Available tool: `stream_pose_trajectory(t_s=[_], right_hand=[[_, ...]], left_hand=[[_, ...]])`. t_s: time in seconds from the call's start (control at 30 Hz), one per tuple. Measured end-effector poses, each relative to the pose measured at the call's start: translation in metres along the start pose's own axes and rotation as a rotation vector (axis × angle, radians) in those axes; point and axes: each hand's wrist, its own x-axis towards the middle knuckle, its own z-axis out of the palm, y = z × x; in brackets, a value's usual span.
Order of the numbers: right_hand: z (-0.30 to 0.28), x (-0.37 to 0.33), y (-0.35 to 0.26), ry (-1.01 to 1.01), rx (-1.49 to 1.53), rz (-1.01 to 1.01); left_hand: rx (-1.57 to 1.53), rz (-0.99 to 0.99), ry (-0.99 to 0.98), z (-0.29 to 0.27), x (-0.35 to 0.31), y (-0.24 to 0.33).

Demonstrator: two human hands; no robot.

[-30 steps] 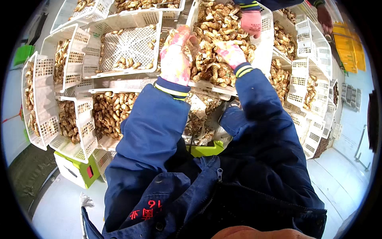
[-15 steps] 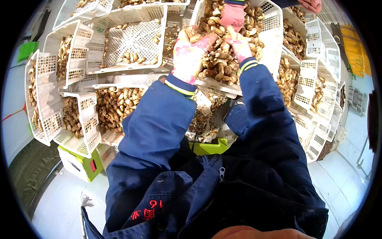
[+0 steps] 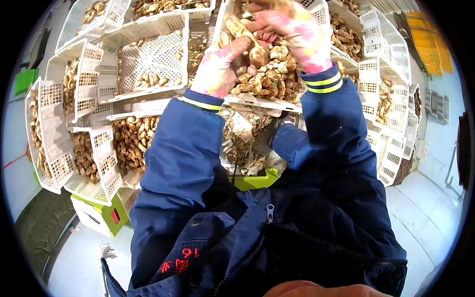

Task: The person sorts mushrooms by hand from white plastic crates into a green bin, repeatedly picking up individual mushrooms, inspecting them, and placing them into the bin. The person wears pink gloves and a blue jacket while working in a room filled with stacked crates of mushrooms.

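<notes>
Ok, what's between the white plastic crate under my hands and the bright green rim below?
Mainly pale and brown scraps lie between crate and rim, in head view.

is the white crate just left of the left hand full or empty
Nearly empty: most of the crate's mesh floor shows bare, with only a few mushrooms scattered near its edges.

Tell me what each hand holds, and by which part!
The left hand seems to hold mushrooms, but by which part is unclear. I can't tell whether the right hand holds any.
</notes>
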Motion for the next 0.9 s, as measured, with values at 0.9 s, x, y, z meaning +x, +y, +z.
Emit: stream_pose_trajectory(t_s=[0.9], right_hand=[[-0.025,-0.019,0.023,0.155,-0.249,-0.069]], left_hand=[[-0.184,-0.077,0.046,0.001,0.003,-0.003]])
